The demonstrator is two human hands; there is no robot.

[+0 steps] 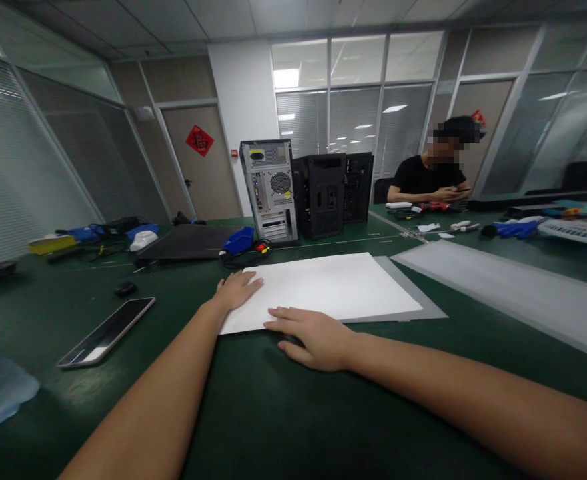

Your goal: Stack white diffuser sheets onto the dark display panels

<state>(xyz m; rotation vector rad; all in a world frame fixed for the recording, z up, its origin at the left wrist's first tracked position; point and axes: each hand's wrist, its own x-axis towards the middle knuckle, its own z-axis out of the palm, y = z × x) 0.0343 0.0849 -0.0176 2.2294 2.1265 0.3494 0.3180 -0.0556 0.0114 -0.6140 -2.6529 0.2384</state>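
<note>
The fingers of the left hand [238, 291] are extended, unclenched, and laid on the left end of a flat white rectangular sheet [333, 283]. The near edge is met by the loosely spread fingers of the right hand [318, 339]; whether it is pinched cannot be told. Most of the sheet is spread ahead and rightward of the fingertips, its long axis set left to right, its left end nearer the left hand. Beneath, a translucent grey sheet [417, 290] is partly exposed. Both are borne by a dark green tabletop [253, 413], backed by 3 upright computer cases [273, 190] and glass partitions [303, 117]
</note>
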